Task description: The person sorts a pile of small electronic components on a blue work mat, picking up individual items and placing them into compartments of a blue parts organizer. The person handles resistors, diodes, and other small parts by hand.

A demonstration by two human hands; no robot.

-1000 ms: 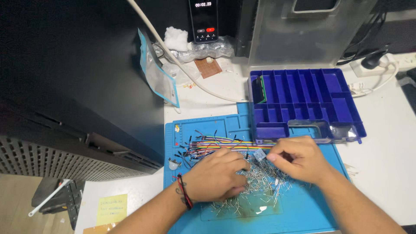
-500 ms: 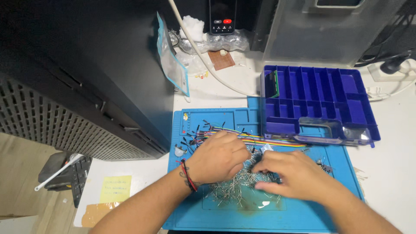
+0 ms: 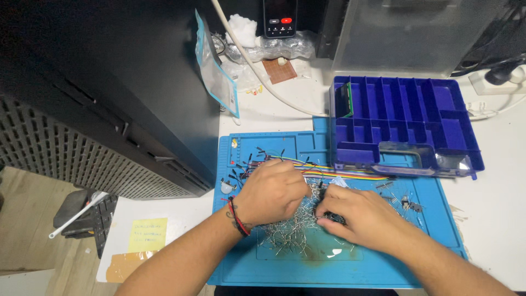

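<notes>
Currently catalogued, by position relative to the hands:

Left hand: curled, palm down, fingers bunched on the near edge of the heap of thin silver metal component leads; whether anything is pinched inside cannot be told. A red-and-black cord bracelet sits at the wrist.

Right hand: curled, fingertips drawn together on a small dark part at the heap's middle; the grip itself is hidden.

Hands together: close, fingertips nearly meeting over the heap.

Underneath: blue silicone work mat on the white desk.

Just beyond the knuckles: flat bundle of multicoloured jumper wires, with small black parts scattered on its left.

Right of the right hand: a few loose dark components.

Beyond the wires: dark blue plastic compartment box, lid open; only one green part stands in its far-left slot, the other cells look bare.

Progress, as judged: sorting looks barely begun; most of the heap remains on the mat.

Left of the left hand: black perforated computer case.
</notes>
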